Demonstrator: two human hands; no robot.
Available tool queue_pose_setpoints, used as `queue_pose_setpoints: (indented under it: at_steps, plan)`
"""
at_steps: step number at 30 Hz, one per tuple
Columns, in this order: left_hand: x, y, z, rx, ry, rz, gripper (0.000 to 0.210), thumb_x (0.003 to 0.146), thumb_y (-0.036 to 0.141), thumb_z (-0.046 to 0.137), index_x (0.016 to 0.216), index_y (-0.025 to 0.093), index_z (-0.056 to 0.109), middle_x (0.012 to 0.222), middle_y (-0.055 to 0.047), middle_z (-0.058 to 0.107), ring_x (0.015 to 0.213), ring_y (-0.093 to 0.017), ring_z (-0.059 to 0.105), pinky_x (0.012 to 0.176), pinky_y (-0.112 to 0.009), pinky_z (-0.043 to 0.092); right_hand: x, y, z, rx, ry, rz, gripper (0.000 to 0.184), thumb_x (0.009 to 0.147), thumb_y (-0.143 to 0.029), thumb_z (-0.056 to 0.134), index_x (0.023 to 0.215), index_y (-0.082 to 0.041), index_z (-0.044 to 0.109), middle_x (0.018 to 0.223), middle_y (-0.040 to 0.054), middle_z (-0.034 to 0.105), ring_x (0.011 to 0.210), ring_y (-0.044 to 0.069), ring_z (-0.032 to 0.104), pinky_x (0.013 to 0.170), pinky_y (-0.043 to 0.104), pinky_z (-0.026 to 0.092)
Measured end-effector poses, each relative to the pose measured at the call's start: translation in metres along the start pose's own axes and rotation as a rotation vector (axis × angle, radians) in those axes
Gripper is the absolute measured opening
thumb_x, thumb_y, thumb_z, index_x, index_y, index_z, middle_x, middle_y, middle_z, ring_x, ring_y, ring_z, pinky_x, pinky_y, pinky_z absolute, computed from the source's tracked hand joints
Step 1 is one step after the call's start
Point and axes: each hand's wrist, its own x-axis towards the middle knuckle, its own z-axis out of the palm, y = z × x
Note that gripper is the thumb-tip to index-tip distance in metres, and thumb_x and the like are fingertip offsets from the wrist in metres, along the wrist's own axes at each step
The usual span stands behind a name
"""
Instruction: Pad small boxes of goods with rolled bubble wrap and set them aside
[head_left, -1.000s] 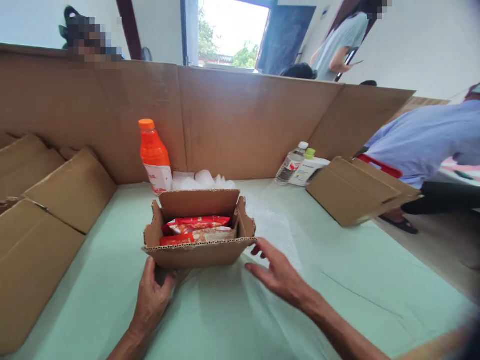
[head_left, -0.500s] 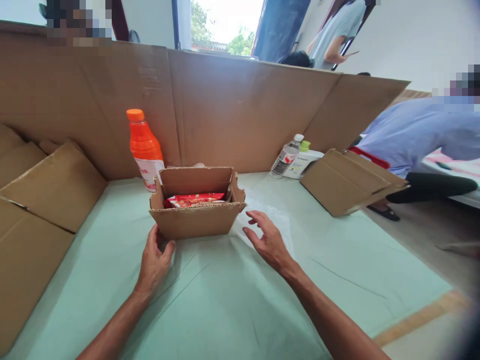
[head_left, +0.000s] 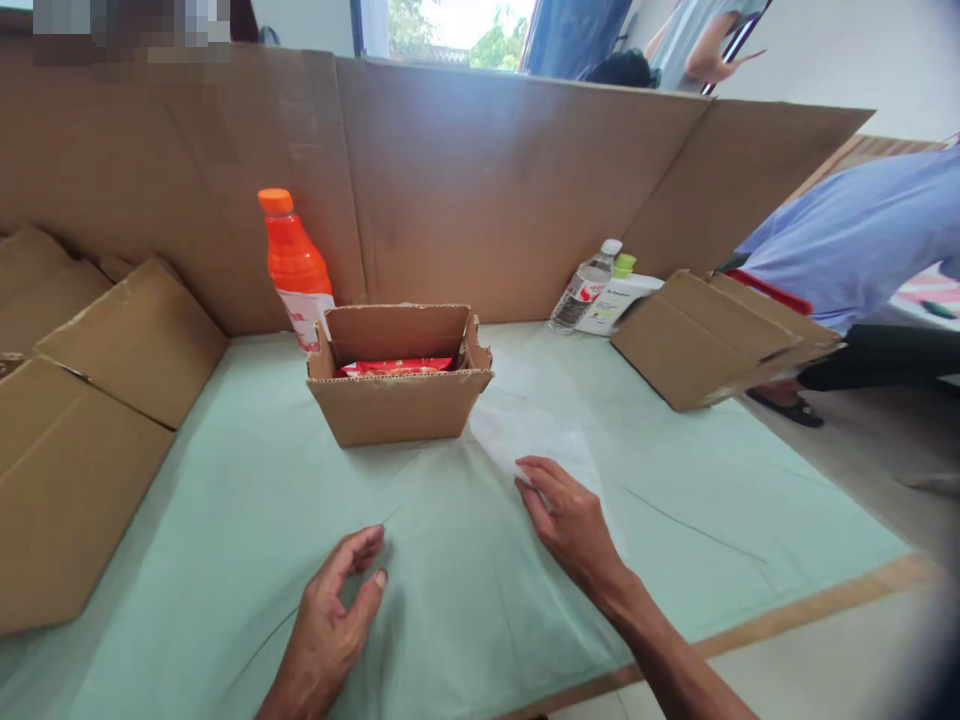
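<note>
A small open-topped cardboard box [head_left: 399,410] stands on the green cloth, with red packets [head_left: 397,367] inside. Below it, nearer to me, my left hand [head_left: 334,605] is open, its thumb and fingers apart and nothing between them. To the right of the box lies a thin, see-through plastic bag [head_left: 559,450], flat on the cloth. My right hand [head_left: 570,520] is at its near left edge, thumb and forefinger closed on the plastic. The bag's exact outline is hard to make out.
A tall orange bottle [head_left: 298,270] stands behind the box. At the back right are a clear bottle [head_left: 586,290] and a white bottle [head_left: 619,300] beside a tilted cardboard box [head_left: 697,340]. Cardboard flaps [head_left: 90,440] flank the left; a cardboard wall [head_left: 510,190] closes the back. People are beyond it.
My left hand has left the box's lower left corner and come toward me. My right hand has moved down and right, its fingertips closing on the plastic bag. The view has tilted down.
</note>
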Motion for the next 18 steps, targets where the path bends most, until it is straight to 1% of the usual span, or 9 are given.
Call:
queue_pose_setpoints:
  at_steps: [2,4,5,7,9,10,13,15,18]
  plan:
    - [-0.015,0.008,0.011,-0.143,-0.113,-0.047,0.071,0.084,0.055,0.066,0.142,0.018,0.05,0.135,-0.019,0.062,0.119,-0.03,0.065,0.098,-0.044,0.056,-0.021,-0.034,0.0,0.189,-0.043,-0.027,0.023,0.096,-0.021,0.05,0.109,-0.023,0.07,0.115,0.0096,0.073,0.105,0.023,0.071,0.091,0.037,0.061]
    - [-0.023,0.015,0.02,-0.245,-0.182,-0.063,0.089,0.082,0.056,0.068,0.153,0.018,0.032,0.142,-0.022,0.056,0.122,-0.031,0.063,0.098,-0.044,0.055,-0.034,-0.069,0.006,0.4,-0.166,-0.022,0.026,0.097,-0.024,0.053,0.119,-0.025,0.067,0.121,0.0093,0.071,0.102,0.021,0.072,0.083,0.034,0.063]
    - [-0.024,0.017,0.022,-0.242,-0.17,-0.062,0.093,0.081,0.055,0.069,0.155,0.017,0.027,0.144,-0.022,0.054,0.124,-0.031,0.062,0.101,-0.045,0.054,-0.037,-0.084,0.009,0.504,-0.233,-0.021,0.03,0.097,-0.026,0.054,0.125,-0.026,0.065,0.123,0.0088,0.07,0.101,0.02,0.073,0.08,0.032,0.064]
    - [-0.02,0.019,0.02,-0.124,-0.052,-0.063,0.09,0.081,0.049,0.069,0.154,0.017,0.028,0.145,-0.02,0.053,0.129,-0.031,0.058,0.108,-0.047,0.048,-0.038,-0.1,0.013,0.647,-0.317,-0.025,0.035,0.098,-0.027,0.053,0.133,-0.027,0.06,0.126,0.0079,0.07,0.105,0.019,0.072,0.081,0.031,0.064]
    - [-0.01,0.018,0.011,0.046,0.079,-0.067,0.077,0.083,0.042,0.064,0.149,0.016,0.036,0.14,-0.017,0.058,0.126,-0.029,0.06,0.108,-0.046,0.046,-0.034,-0.095,0.012,0.644,-0.313,-0.034,0.033,0.098,-0.026,0.053,0.129,-0.027,0.064,0.125,0.0079,0.07,0.115,0.021,0.068,0.089,0.036,0.062]
    - [-0.005,0.017,0.005,0.109,0.111,-0.061,0.071,0.084,0.038,0.061,0.147,0.016,0.04,0.136,-0.015,0.061,0.12,-0.027,0.062,0.105,-0.045,0.048,-0.032,-0.087,0.01,0.595,-0.287,-0.03,0.03,0.098,-0.025,0.053,0.124,-0.027,0.067,0.125,0.0084,0.07,0.118,0.022,0.066,0.091,0.038,0.061]
    - [0.015,0.016,-0.013,0.262,0.083,-0.011,0.065,0.083,0.031,0.056,0.145,0.015,0.046,0.116,-0.011,0.07,0.097,-0.023,0.069,0.091,-0.04,0.054,-0.034,-0.052,-0.002,0.368,-0.247,-0.035,0.03,0.096,-0.021,0.05,0.118,-0.027,0.07,0.124,0.0087,0.071,0.117,0.024,0.066,0.095,0.043,0.059]
    - [0.026,0.02,-0.025,0.416,0.107,0.045,0.07,0.079,0.03,0.059,0.146,0.014,0.045,0.108,-0.011,0.071,0.089,-0.024,0.069,0.087,-0.041,0.055,-0.043,-0.032,-0.012,0.214,-0.297,-0.093,0.037,0.094,-0.015,0.048,0.122,-0.027,0.069,0.126,0.0083,0.069,0.118,0.024,0.065,0.099,0.046,0.057]
    - [0.029,0.027,-0.041,0.608,0.241,0.221,0.074,0.081,0.031,0.061,0.15,0.012,0.041,0.115,-0.014,0.068,0.098,-0.028,0.067,0.091,-0.047,0.054,-0.063,-0.017,-0.022,0.036,-0.419,-0.245,0.052,0.086,-0.007,0.047,0.131,-0.026,0.064,0.137,0.0097,0.063,0.126,0.026,0.059,0.101,0.049,0.055]
